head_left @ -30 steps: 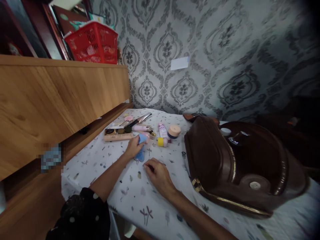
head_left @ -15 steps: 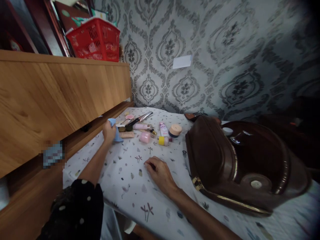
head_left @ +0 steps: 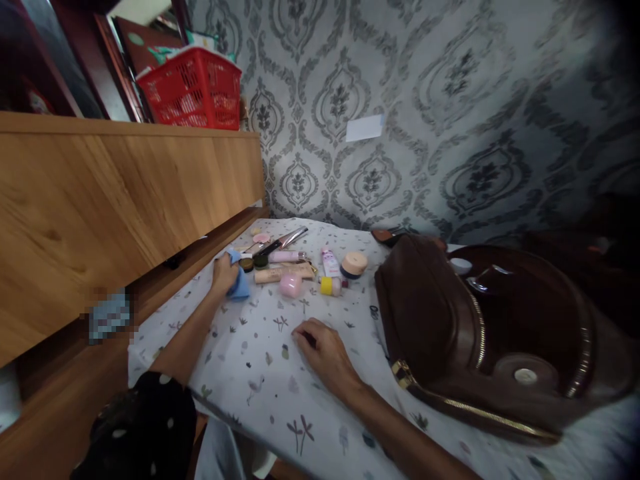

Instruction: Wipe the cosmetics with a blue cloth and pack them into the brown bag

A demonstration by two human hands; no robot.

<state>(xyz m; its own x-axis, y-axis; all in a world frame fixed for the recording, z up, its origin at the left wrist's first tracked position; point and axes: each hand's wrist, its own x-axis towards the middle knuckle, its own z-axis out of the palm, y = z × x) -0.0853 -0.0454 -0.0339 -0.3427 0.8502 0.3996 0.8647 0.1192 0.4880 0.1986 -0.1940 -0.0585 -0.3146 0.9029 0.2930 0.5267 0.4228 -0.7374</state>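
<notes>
At the left of the cosmetics, my left hand is closed around a blue cloth, part of which hangs out below the fingers. Just right of it are a dark round jar, a beige tube and a pink rounded container. My right hand rests on the printed white sheet with its fingers curled in; whether anything is in them is hidden. Beyond it lie a yellow-capped bottle, a small white-and-pink tube and a round beige-and-dark jar.
A brown leather bag stands unzipped on the right, with a white lid and something clear inside. Along the left runs a wooden cabinet, bearing a red basket. Patterned wallpaper covers the wall behind.
My left hand has shifted slightly right and nearer with the blue cloth, beside the dark jar and beige tube. My right hand stays curled on the sheet. The view has tilted a little.
</notes>
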